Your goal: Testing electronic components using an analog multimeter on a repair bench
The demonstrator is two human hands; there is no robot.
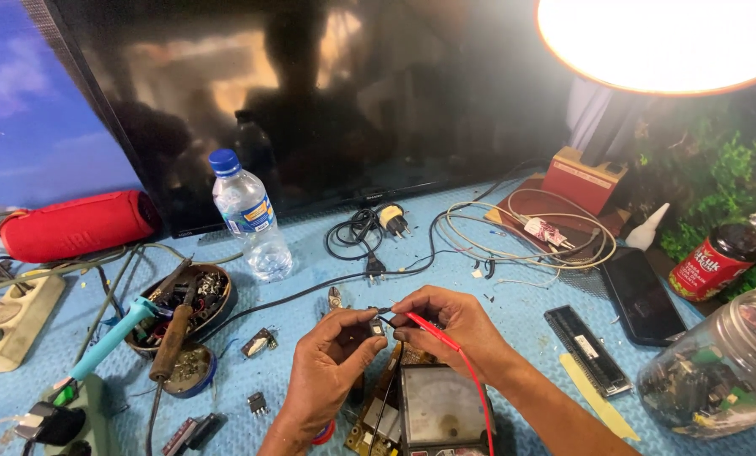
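Right grip (pixel 445 325) on red probe (pixel 433 331)

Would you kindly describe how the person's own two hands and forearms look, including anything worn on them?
Both the left hand and the right hand are bare: no gloves, rings or watch show. The forearms are bare too, with no sleeves in view up to the bottom edge.

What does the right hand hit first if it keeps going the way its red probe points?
The right hand aims its red probe leftward at the small dark component pinched in the left hand. Probably that component first; the tip already looks on or near it, depth unclear.
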